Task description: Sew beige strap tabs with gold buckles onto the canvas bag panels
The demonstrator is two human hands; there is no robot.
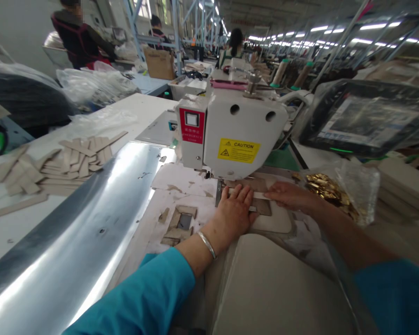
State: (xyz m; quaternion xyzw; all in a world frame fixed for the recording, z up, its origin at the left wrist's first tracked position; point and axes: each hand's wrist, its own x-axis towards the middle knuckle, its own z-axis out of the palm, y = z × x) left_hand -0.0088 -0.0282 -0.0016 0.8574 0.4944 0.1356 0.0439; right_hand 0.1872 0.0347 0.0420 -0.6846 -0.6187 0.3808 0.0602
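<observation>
My left hand [233, 210], with a silver bangle at the wrist, lies flat with fingers stretched out beneath the white sewing machine head [244, 118]. Under it are a brownish template plate [264, 207] and a beige panel [277, 224]. From the right, my right hand [289, 195] pinches the end of a pale strip [259, 196] that lies across the plate. The strip's other end runs under my left fingers and is hidden. A larger beige piece [282, 284] spreads toward me below both hands. The needle area is too small to make out.
Loose beige strips [77, 158] are heaped on the left tabletop, beyond a shiny metal plate [91, 218]. Gold metal pieces [330, 188] sit in a clear bag at right, below a plastic-wrapped screen [366, 118]. Several people are farther back.
</observation>
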